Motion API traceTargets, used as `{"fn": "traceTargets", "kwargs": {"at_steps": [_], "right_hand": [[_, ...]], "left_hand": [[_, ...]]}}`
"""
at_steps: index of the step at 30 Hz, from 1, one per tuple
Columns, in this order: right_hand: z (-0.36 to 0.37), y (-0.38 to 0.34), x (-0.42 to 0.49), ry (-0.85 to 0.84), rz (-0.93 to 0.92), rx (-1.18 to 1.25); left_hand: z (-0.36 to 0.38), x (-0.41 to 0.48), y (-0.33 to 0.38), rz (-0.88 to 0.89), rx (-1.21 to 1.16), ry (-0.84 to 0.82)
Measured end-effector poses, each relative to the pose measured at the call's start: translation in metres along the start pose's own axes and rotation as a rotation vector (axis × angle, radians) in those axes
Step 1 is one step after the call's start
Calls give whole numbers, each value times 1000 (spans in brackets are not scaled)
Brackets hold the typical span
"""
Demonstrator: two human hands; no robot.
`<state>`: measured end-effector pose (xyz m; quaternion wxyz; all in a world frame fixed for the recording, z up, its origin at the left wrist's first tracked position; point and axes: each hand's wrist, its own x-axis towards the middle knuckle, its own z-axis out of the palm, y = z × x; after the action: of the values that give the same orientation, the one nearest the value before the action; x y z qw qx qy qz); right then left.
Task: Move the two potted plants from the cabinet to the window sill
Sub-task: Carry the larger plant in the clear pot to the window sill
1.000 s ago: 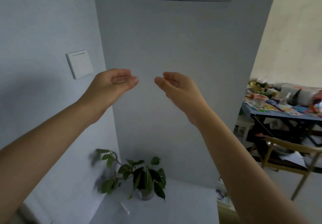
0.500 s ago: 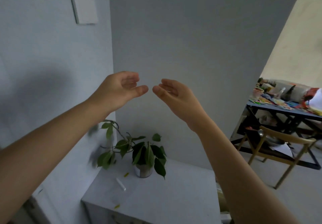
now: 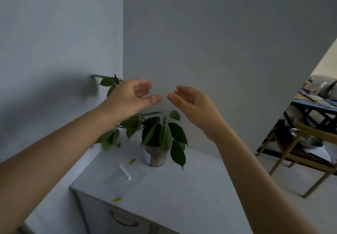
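**Both hands raised empty above the plant on the cabinet**

Nearest to you, your two bare forearms reach forward and up from the bottom corners of the view. Your left hand [image 3: 130, 98] is cupped, its fingers loosely curled and its thumb stretched toward the right; it holds nothing. Your right hand [image 3: 191, 99] mirrors it, palm turned inward, fingers slightly bent, also empty. The two thumb tips are near each other but apart, with a small gap of grey wall between them. Both hands hang in the air above the plant, touching none of it, though your left wrist covers some of the leaves from this angle.

Below them stands the pale grey cabinet [image 3: 182, 197], with a curved metal drawer handle [image 3: 122, 220] on its front. On its top lie a short white stick [image 3: 125, 171] and two small yellow bits [image 3: 132, 161], one close to the pot and one near the front edge.

Further back on the cabinet top, near the wall corner, sits the potted plant with dark green pointed leaves in a small silvery round pot [image 3: 155, 156]. It stands upright, and a long branch leans left toward the wall. Only this one pot is clearly visible; whether a second stands behind the leaves you cannot tell.

Off to the right, past the wall's edge, a wooden chair [image 3: 299, 153] carries a metal bowl [image 3: 304, 139], and beyond it stands a dark-framed table [image 3: 313, 106] strewn with colourful papers.
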<state>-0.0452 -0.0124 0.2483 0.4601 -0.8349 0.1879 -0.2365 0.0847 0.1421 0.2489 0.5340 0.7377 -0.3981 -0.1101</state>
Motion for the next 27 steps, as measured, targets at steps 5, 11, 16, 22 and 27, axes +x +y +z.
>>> {"fn": "traceTargets", "kwargs": {"at_steps": [5,11,16,22,27], "right_hand": [[23,63,-2,-13,-7,-35],[53,125,-24,90,-79,58],[83,167,-40,48,-140,98],[102,201,-48,55,-47,2],[106,215,-45,94,64,-117]], "left_hand": [[31,-2,-63,-2,-17,2],[58,-8,-135,41,-31,63],[66,-16,-169,132,-61,157],[71,-23,-186,206,-107,213],[86,-26,-211,103,13,152]]}}
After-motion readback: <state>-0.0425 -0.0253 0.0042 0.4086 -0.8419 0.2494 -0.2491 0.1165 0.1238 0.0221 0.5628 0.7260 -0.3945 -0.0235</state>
